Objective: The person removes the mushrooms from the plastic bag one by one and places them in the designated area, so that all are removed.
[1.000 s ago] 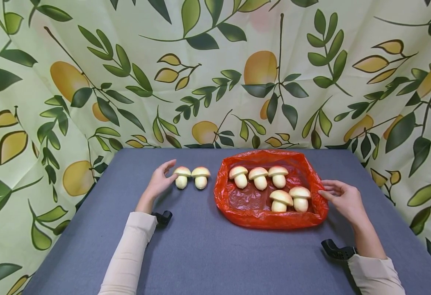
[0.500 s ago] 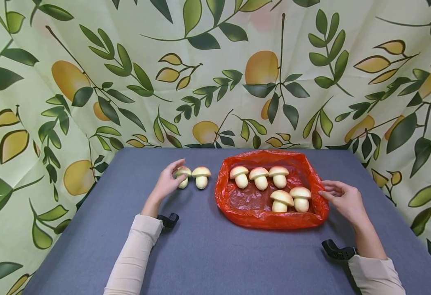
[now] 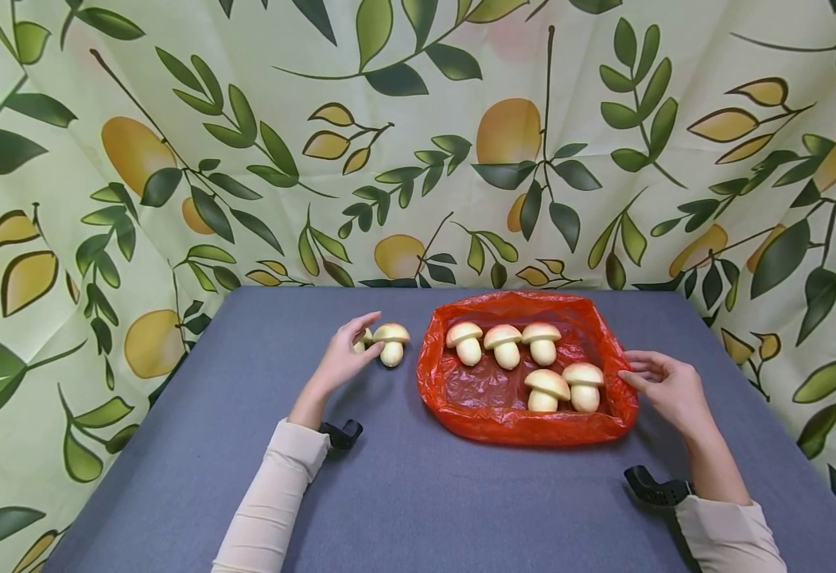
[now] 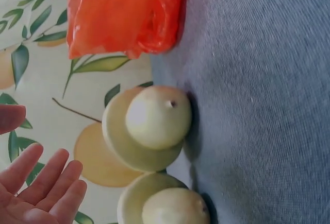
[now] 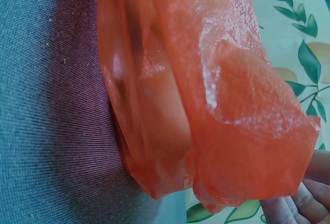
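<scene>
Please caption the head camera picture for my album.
Left hand near two mushrooms, right hand at the edge of a red bag holding five more.

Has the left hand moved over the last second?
Yes, rightward, toward the red bag. In the head view, the left hand was at the left loose mushroom's left edge; now it hides most of that mushroom.
</scene>
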`<state>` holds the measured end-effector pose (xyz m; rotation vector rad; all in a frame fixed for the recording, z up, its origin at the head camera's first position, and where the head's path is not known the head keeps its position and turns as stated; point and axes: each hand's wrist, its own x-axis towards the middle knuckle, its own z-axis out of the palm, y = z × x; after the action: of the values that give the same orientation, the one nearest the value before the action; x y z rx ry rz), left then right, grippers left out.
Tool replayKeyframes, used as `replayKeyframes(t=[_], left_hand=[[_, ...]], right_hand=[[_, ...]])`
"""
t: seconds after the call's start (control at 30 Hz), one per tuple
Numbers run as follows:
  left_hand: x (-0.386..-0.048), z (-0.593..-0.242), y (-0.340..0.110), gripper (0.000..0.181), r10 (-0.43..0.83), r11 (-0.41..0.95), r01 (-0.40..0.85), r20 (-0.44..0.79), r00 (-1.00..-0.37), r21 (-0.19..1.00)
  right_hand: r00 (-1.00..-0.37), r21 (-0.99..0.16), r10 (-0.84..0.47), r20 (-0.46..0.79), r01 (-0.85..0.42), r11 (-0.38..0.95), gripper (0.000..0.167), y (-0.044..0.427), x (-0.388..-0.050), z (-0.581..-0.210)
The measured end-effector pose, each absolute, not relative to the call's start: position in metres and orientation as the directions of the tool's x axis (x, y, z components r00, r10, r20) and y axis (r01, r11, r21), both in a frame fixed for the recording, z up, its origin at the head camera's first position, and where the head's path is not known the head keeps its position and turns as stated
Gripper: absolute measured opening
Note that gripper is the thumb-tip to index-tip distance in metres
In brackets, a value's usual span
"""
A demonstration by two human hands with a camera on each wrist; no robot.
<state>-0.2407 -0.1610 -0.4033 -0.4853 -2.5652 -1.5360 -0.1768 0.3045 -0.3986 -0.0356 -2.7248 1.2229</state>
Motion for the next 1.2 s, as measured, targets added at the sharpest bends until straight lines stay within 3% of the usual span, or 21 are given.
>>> replayKeyframes(t=[0.63,1.2], left_hand=[[-0.228,-0.394,-0.131,0.053,0.299,0.359,0.349,0.248,-0.921,0.866],[-0.223,-0.397,-0.089,0.051,0.419,0.329,0.434,0.282,-0.863,0.839]], right_hand=[[-0.986,-0.748,0.082,0.147,-0.057,0.662,0.042,0.305,-0.176,-0.399],[-0.985,-0.739,0.081,0.152,-0.058,0.671,0.042,0.304,-0.177,-0.399]])
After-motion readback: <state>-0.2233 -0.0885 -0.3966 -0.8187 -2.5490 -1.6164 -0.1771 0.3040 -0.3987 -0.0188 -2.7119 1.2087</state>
